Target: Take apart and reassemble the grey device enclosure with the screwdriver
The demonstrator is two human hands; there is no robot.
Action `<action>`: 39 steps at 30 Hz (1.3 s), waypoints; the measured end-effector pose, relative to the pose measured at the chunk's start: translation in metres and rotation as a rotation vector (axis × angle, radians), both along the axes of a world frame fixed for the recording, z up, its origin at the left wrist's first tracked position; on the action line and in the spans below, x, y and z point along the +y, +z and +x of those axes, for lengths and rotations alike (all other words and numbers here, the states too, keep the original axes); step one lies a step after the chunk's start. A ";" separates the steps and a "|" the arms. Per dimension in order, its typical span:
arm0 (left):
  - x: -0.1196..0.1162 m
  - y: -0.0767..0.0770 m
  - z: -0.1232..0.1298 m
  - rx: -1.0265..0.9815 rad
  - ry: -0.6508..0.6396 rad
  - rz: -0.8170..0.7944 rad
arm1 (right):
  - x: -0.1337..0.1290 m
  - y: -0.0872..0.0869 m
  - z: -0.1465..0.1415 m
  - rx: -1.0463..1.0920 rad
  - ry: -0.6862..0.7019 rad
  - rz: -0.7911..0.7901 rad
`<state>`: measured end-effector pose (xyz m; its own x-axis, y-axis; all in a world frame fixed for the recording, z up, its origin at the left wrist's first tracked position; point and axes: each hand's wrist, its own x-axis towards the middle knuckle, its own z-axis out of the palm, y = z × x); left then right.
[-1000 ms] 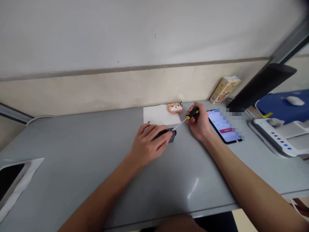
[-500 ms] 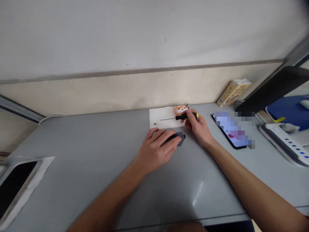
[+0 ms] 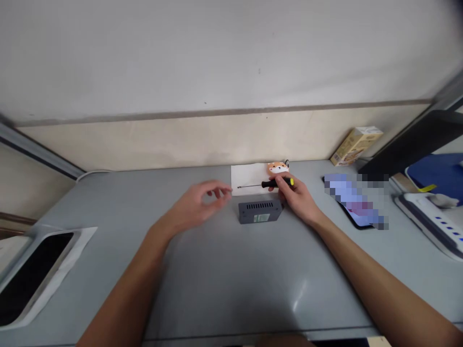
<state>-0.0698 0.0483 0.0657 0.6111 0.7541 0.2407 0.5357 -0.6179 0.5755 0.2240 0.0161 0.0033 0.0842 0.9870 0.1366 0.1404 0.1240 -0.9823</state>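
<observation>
Dark grey box (image 3: 260, 212) on counter (image 3: 202, 279), slotted top, pale label facing wearer
Left hand (image 3: 197, 203) at nine o'clock from box, half-curled, thumb just off fingertips, nothing seen in grip
Right hand (image 3: 298, 198) at two o'clock, fingers closed round screwdriver (image 3: 266, 184), shaft toward nine o'clock over white paper (image 3: 249, 172)
Phone (image 3: 347, 200) at three o'clock from box

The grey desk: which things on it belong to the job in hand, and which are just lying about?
Seemingly part of the job:
screwdriver, in the right hand
dark grey box, near both hands
white paper, just behind the box

Probably just lying about:
orange animal-faced case
phone at right
carton by the wall
black-screened device at left
</observation>
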 end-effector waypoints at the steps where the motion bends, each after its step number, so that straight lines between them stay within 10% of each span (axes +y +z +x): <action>1: -0.003 0.001 0.002 0.034 -0.049 -0.062 | 0.000 0.001 0.000 0.003 -0.014 0.002; 14: -0.011 -0.037 0.037 -0.146 -0.079 -0.390 | 0.011 0.008 0.012 0.498 -0.230 -0.065; 25: -0.013 -0.048 0.047 -0.119 -0.009 -0.307 | 0.016 0.005 0.017 0.591 -0.254 -0.090; 39: -0.035 -0.019 0.045 0.113 -0.121 -0.138 | 0.020 0.003 0.029 0.588 -0.303 -0.102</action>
<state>-0.0250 0.0137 0.0472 0.7163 0.6948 0.0651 0.5287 -0.6012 0.5992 0.2535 0.0358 0.0067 0.3915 0.9137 -0.1090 -0.4081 0.0662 -0.9105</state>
